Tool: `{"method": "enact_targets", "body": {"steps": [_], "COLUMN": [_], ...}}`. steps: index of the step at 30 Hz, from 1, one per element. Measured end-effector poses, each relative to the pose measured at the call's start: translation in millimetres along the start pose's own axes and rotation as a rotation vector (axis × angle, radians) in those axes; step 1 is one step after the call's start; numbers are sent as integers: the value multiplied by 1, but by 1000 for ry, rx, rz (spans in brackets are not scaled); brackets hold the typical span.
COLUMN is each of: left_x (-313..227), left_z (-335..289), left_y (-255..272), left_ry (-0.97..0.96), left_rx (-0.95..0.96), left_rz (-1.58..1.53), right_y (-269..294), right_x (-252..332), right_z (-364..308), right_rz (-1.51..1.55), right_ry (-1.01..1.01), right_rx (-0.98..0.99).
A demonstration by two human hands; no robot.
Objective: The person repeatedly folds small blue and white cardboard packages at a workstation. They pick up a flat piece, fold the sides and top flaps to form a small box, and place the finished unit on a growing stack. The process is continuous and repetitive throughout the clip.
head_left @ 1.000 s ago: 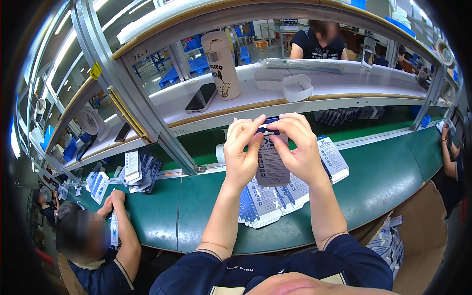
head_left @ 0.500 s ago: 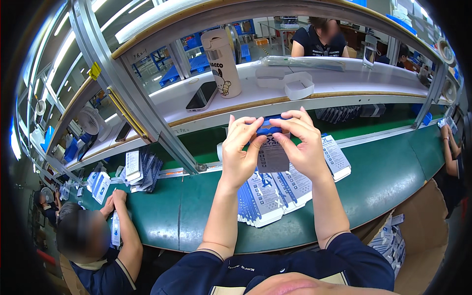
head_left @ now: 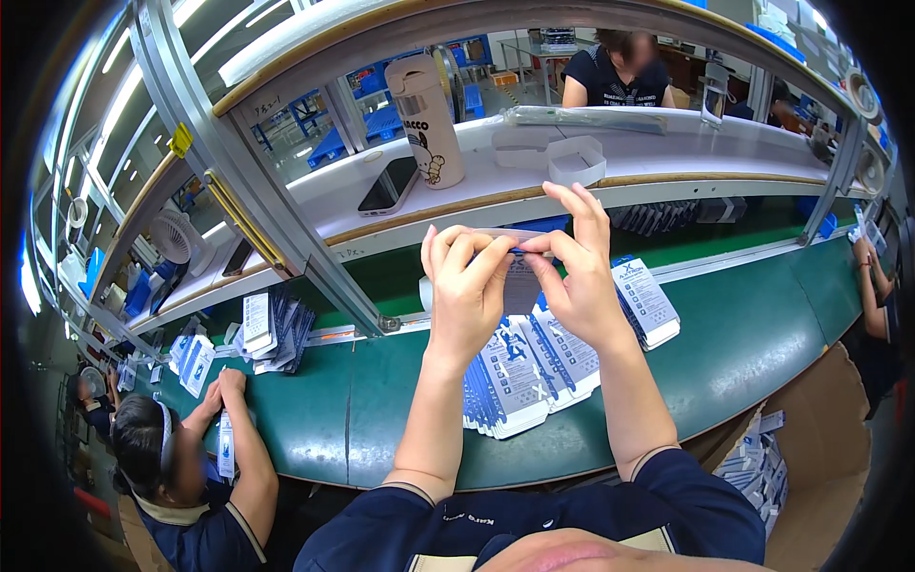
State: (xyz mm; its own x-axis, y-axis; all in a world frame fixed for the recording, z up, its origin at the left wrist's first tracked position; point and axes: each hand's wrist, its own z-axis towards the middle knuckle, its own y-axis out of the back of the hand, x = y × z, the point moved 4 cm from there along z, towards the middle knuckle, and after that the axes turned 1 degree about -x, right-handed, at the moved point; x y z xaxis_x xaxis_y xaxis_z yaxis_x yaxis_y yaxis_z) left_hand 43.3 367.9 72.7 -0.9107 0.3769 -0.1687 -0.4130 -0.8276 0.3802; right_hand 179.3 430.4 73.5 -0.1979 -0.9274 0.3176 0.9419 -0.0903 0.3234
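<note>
Raised above the bench, a printed blue-and-grey carton (head_left: 521, 289) hangs between my hands. My left hand (head_left: 464, 291) pinches its upper edge with thumb and forefinger. From the other side my right hand (head_left: 575, 276) grips the same edge between thumb and forefinger, its other fingers lifted. My fingers partly cover the carton's top. Beneath it, overlapping flat blue-and-white cartons (head_left: 510, 386) lie fanned on the green bench. Another stack of them (head_left: 648, 303) sits just right of my right wrist.
A shelf (head_left: 705, 157) crosses ahead, bearing a cream tumbler (head_left: 429, 124), a phone (head_left: 389, 186) and a white paper ring (head_left: 577, 164). A co-worker (head_left: 162, 458) sits at left near piled cartons (head_left: 276, 329). At lower right a large cardboard box (head_left: 820, 448) holds several cartons.
My hands have closed together at the carton's upper edge, and the right fingers have lifted and straightened. The carton has tilted, showing less of its front. The left co-worker's head has turned.
</note>
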Motion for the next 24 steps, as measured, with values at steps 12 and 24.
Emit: {"method": "enact_targets", "body": {"steps": [12, 24], "left_x": [-4, 8], "left_z": [-4, -9], "left_y": [-11, -14], "left_ry": [-18, -12], "left_rx": [43, 58], "left_rz": [158, -175], "right_y": [1, 2], "right_x": [-1, -11], "right_z": [-1, -4], "right_rz": [-140, 294], "right_ry": [14, -124], "right_rx": [105, 299]}}
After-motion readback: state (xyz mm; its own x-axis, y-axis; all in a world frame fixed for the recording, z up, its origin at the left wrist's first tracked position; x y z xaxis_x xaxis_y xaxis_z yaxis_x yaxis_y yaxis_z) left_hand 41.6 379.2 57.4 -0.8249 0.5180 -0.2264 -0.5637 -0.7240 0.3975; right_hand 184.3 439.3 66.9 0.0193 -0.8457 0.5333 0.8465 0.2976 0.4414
